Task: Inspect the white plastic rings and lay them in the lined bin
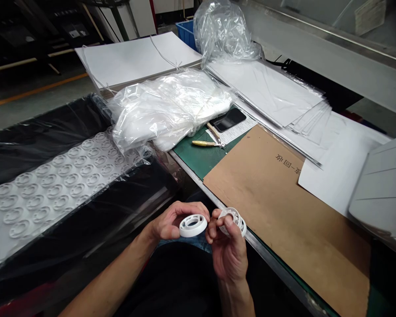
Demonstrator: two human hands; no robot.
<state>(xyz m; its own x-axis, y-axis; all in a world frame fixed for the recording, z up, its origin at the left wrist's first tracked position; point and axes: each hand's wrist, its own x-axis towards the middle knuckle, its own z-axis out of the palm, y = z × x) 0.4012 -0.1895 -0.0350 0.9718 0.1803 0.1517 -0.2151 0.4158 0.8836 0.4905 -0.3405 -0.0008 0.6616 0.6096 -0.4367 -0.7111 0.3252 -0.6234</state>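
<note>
By the green desk (196,159), the left grip (172,220) pinches a white ring (193,232) and the right grip (229,253) pinches more rings (243,227). Brown cardboard (284,207), a phone (229,119) and pliers (203,143) lie on top; a blue bin (185,34) is behind.

Wears a plain, matte black garment (174,281) over the torso, with a patch of faded blue, denim-like cloth (196,243) showing just beyond its edge. Leaves the slender forearms (119,270), left hand (171,215) and right hand (229,257) bare, uncovered to the fingertips.
</note>
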